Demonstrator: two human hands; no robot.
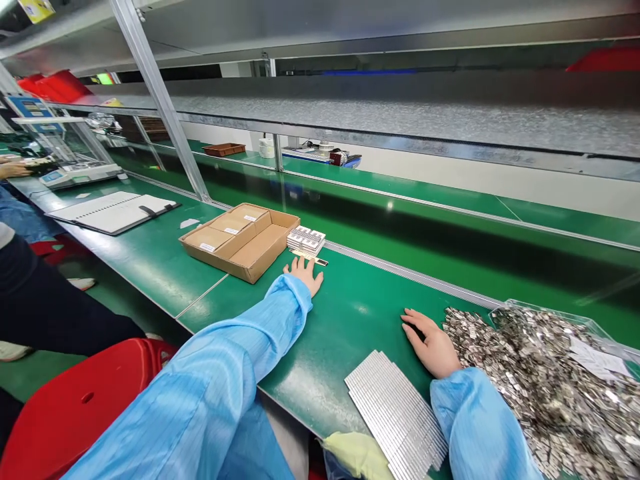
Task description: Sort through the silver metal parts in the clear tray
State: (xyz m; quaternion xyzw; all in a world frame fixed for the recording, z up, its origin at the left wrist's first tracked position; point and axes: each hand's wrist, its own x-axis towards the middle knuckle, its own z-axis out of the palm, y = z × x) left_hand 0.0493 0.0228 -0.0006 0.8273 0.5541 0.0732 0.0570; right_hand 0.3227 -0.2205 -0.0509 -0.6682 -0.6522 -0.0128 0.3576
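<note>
My left hand reaches forward with its fingers spread, just in front of a small stack of white plates with dark markings. A thin strip with a dark end lies by its fingertips; whether they touch it I cannot tell. On the right, my right hand rests low over the green bench with fingers stretched out and nothing visible in them. It is beside the left edge of a big heap of small metal pieces. Nearer to me lies a flat block of silvery metal bars in rows.
A cardboard box with labelled compartments stands left of the plates. Farther left are an open notebook and a scale. A clear tray sits in the heap. Another person's hand shows far left, above a red stool.
</note>
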